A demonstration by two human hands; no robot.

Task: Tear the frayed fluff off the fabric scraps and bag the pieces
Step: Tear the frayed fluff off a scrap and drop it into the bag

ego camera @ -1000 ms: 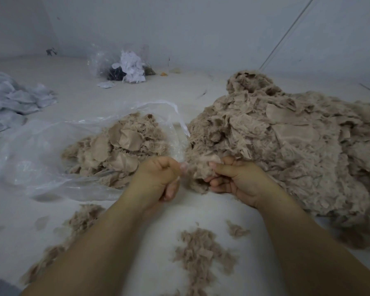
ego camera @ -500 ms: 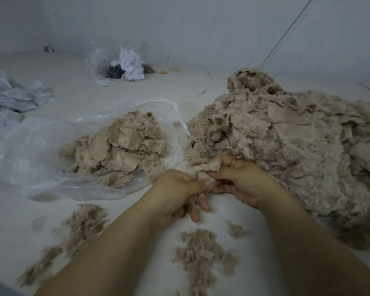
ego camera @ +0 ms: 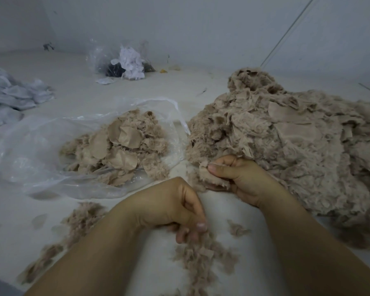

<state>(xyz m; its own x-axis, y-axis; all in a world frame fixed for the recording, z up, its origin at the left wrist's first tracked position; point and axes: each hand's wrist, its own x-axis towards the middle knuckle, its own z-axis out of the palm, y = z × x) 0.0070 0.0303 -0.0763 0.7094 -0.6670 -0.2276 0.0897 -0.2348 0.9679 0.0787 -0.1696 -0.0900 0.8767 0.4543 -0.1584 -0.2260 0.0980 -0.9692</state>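
A big heap of beige fluffy fabric scraps [ego camera: 286, 142] fills the right side of the white surface. My right hand [ego camera: 241, 178] pinches one fluffy scrap [ego camera: 212, 178] at the heap's front edge. My left hand [ego camera: 179, 208] hangs lower, fingers curled downward just above a loose pile of torn fluff [ego camera: 201, 259]; I cannot tell whether a tuft is still between its fingertips. To the left lies a clear plastic bag [ego camera: 30, 150], mouth open, with several trimmed beige pieces [ego camera: 120, 150] inside.
More torn fluff [ego camera: 73, 227] trails along the lower left. A crumpled pale cloth heap [ego camera: 11, 97] lies at far left. Another clear bag with white and dark scraps [ego camera: 126, 63] stands by the back wall.
My left hand pulled away from the scrap, moving down and toward me to the fluff pile. My right hand stayed at the heap holding the scrap.
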